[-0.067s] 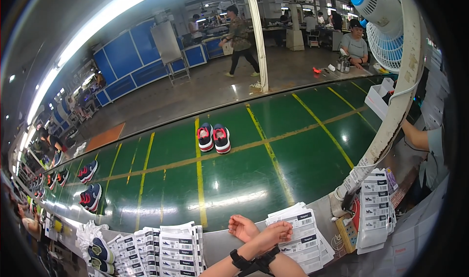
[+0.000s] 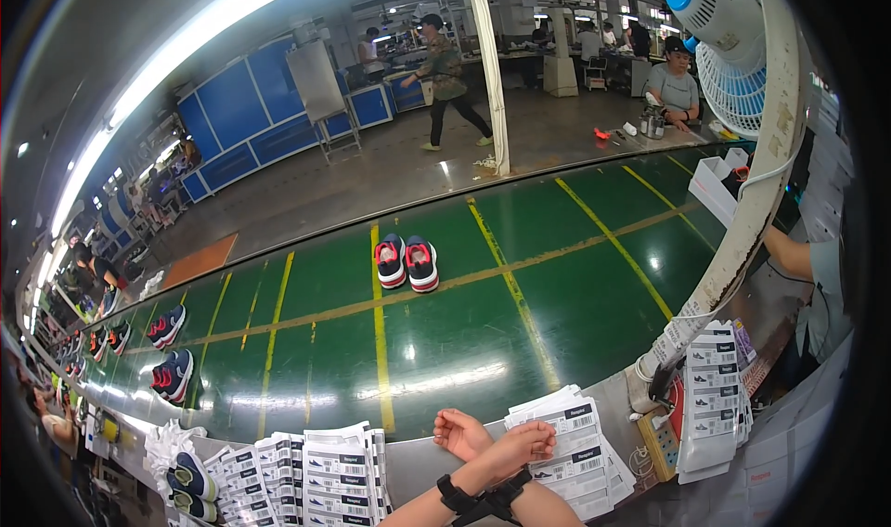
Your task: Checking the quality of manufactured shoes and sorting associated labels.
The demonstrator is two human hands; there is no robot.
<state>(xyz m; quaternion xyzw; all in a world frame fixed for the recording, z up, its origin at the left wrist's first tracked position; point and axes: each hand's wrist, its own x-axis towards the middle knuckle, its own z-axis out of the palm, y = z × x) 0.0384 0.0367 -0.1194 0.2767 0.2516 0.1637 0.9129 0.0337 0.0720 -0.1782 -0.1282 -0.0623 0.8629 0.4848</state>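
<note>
My forearms cross at the wrists, with dark bands on them. My left hand (image 2: 524,445) reaches over to the right, its fingers loosely curled with nothing seen in them, above a stack of printed label sheets (image 2: 583,453). On the left side of the crossing is my right hand (image 2: 462,434), fingers curled inward and holding nothing visible, by the near edge of the green conveyor belt (image 2: 445,341). A pair of navy, red and white sneakers (image 2: 406,263) sits on the belt ahead, apart from both hands.
More label stacks (image 2: 339,476) lie at the near left beside green-and-navy shoes (image 2: 192,485). Other sneakers (image 2: 173,376) stand on the belt's left. A worn post (image 2: 733,248) with a fan (image 2: 733,72) rises at right, near a co-worker's arm (image 2: 789,256) and a white box (image 2: 713,191).
My hands have not moved. In the background a walking person has moved left. The white box at the right has shifted slightly, showing more of the red and dark thing by it.
</note>
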